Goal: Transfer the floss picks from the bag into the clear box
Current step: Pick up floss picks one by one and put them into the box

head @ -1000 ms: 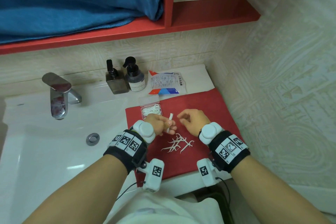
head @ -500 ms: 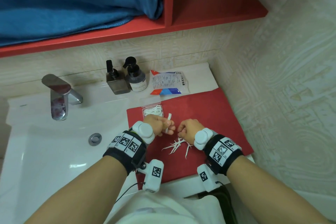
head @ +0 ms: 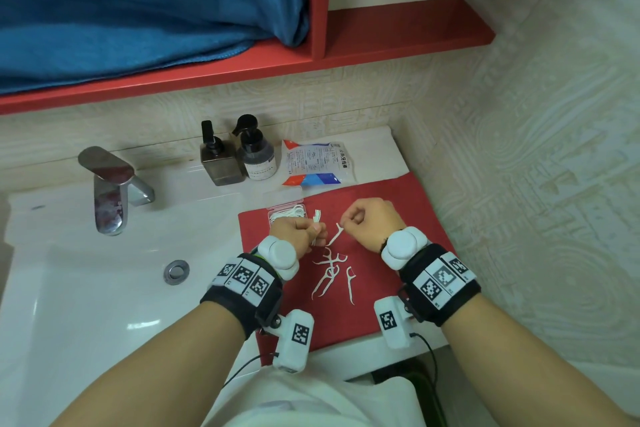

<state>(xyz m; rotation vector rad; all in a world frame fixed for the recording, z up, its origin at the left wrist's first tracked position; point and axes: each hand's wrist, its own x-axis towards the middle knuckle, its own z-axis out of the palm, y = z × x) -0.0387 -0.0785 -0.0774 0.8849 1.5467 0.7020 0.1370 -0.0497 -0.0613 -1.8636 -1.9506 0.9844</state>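
A: Head view: left hand grips a bundle of floss picks; right hand pinches a single pick.

B: Others lie loose near the clear box, bag behind. The bundle could slip and scatter.

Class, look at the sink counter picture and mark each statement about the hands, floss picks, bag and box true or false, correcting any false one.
1. The left hand holds a small bunch of floss picks. True.
2. The right hand is empty. False: it pinches a single floss pick.
3. Loose floss picks lie on the red mat between the wrists. True.
4. The clear box is still empty. False: white picks already lie in it.
5. The floss bag is held in a grip. False: it lies flat on the counter beside the pump bottle.
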